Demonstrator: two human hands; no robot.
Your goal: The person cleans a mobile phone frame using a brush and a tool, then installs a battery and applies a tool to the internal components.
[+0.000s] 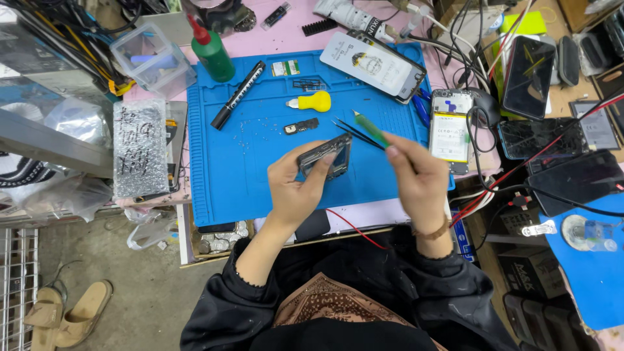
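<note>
head view: hands [296,185] (perhaps) hide phone frame [325,156] edges.

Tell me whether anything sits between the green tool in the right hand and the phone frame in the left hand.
Nothing visible does. The right hand holds the green tool just beside the phone frame gripped by the left hand; only black tweezers lie alongside.

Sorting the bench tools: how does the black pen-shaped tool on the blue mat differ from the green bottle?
The black pen-shaped tool lies flat and slanted on the blue mat; the green bottle stands at the mat's top corner. The tool is slim and black; the bottle is fat, green, with a red nozzle. Neither is held.
</note>
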